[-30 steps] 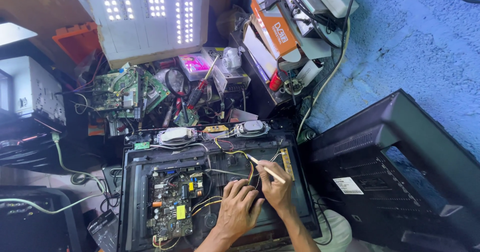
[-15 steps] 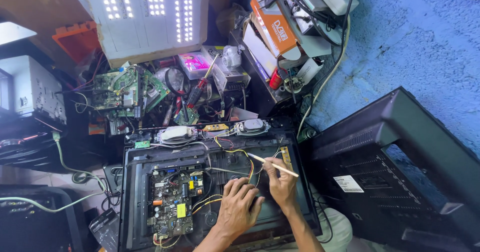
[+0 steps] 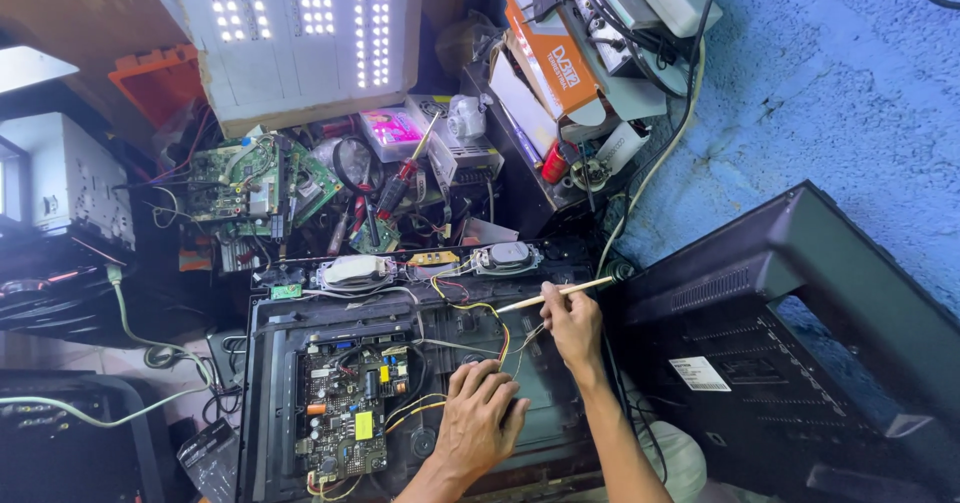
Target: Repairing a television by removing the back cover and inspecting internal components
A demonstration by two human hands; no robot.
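An opened flat television [image 3: 270, 363] lies on its face in front of me, with a circuit board [image 3: 345, 413] in its left half. My left hand [image 3: 480, 418] rests palm down on the dark metal back panel beside yellow and red wires [image 3: 470, 313]. My right hand [image 3: 573, 323] holds a thin pale brush [image 3: 555, 294] by its wooden handle, lifted a little above the panel. Two oval speakers [image 3: 505, 256] sit along the television's far edge.
The removed black back cover [image 3: 800, 343] stands at the right. Behind the television lie a green circuit board [image 3: 260, 183], a red-handled screwdriver [image 3: 400, 178], an orange box [image 3: 545, 48], a lit LED panel [image 3: 300, 23] and tangled cables.
My right hand has lifted the brush off the panel and shifted it slightly right. My left hand has stayed flat on the panel.
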